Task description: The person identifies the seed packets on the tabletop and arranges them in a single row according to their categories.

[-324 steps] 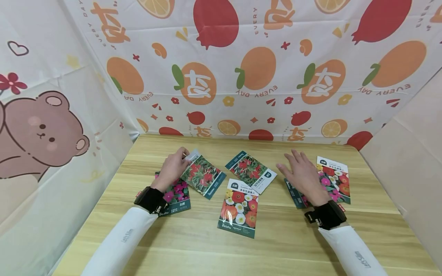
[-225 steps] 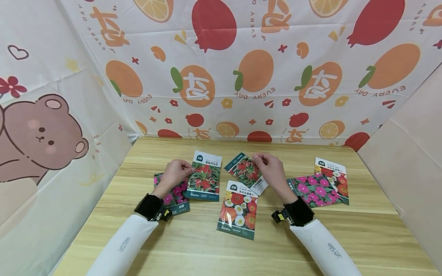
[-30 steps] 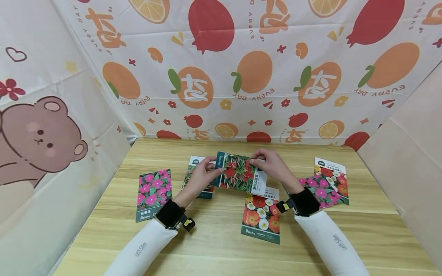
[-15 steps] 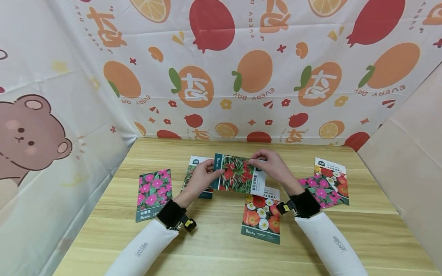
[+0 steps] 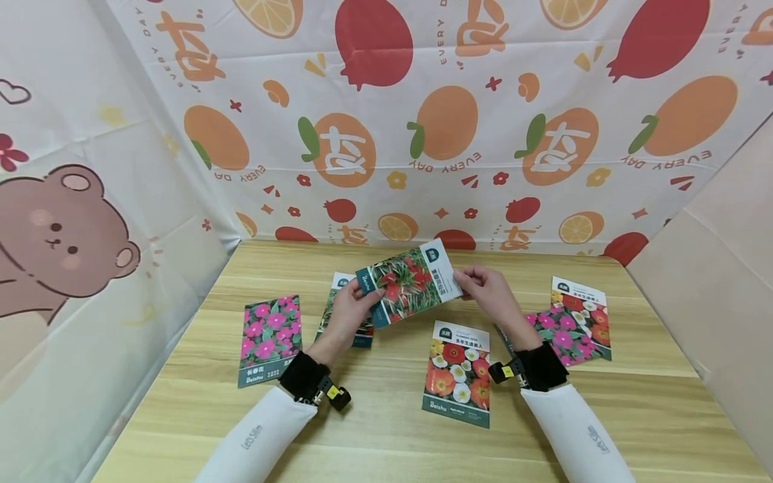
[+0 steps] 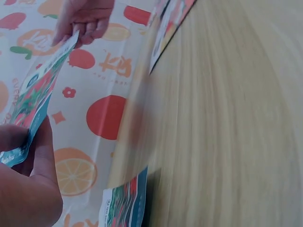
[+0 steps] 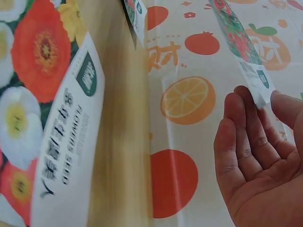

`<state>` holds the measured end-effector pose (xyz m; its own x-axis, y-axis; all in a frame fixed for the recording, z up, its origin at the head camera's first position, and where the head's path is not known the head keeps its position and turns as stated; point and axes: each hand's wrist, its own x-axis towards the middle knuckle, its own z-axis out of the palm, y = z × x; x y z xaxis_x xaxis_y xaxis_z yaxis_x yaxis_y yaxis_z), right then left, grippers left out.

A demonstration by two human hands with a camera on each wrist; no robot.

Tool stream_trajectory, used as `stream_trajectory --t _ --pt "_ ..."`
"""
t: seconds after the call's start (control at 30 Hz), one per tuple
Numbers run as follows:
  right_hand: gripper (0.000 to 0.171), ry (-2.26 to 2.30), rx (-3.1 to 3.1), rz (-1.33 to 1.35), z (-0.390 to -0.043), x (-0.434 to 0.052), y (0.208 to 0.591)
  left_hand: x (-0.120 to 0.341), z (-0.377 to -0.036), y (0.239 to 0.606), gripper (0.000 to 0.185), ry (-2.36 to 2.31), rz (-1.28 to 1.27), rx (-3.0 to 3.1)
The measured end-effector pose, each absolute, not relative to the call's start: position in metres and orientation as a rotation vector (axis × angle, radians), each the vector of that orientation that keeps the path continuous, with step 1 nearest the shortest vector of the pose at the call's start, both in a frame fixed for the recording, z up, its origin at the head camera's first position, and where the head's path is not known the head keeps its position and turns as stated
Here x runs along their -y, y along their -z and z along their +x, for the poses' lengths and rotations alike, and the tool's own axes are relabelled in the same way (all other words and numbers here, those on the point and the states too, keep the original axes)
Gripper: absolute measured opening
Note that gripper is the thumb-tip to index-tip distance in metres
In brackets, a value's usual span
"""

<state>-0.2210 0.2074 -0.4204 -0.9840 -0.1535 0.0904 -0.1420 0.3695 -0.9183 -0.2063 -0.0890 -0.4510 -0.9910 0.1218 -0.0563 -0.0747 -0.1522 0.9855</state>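
Both hands hold one seed packet (image 5: pixel 408 282) with red flowers and green leaves, lifted above the wooden table (image 5: pixel 374 429) and tilted up to the right. My left hand (image 5: pixel 350 312) pinches its teal bottom end (image 6: pixel 21 142). My right hand (image 5: pixel 486 285) pinches its white top end (image 7: pixel 255 85). A matching packet (image 5: pixel 338 305) lies flat on the table under my left hand, mostly hidden by it.
A pink-flower packet (image 5: pixel 268 339) lies at the left. A packet with red, white and yellow flowers (image 5: pixel 457 372) lies at the front centre. Two overlapping packets (image 5: pixel 574 318) lie at the right. Printed cloth walls (image 5: pixel 423 121) close in the table's back and sides.
The held packet has risen and turned, its white end now tipped up to the right. The head view shifted slightly. The packets on the table stayed put.
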Motion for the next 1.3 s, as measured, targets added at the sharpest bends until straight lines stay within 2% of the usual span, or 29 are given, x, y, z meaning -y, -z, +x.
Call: stream_trajectory --t 0.1,0.37,1.0,1.3 --pt "0.037 1.786 -2.538 -0.233 -0.222 -0.206 0.425 0.085 -0.206 0.451 0.039 -2.374 0.032 -1.878" --pt "0.037 1.889 -2.482 -0.156 -0.219 -0.197 0.426 0.075 -0.204 0.455 0.034 -2.487 -0.005 -1.782" --pt "0.038 1.991 -2.59 -0.003 -0.22 -0.183 0.426 0.077 -0.202 0.462 0.038 -2.406 0.078 -1.823" --pt "0.036 1.999 -2.57 0.01 -0.22 -0.187 0.425 0.09 -0.21 0.462 0.028 -2.446 0.048 -1.868"
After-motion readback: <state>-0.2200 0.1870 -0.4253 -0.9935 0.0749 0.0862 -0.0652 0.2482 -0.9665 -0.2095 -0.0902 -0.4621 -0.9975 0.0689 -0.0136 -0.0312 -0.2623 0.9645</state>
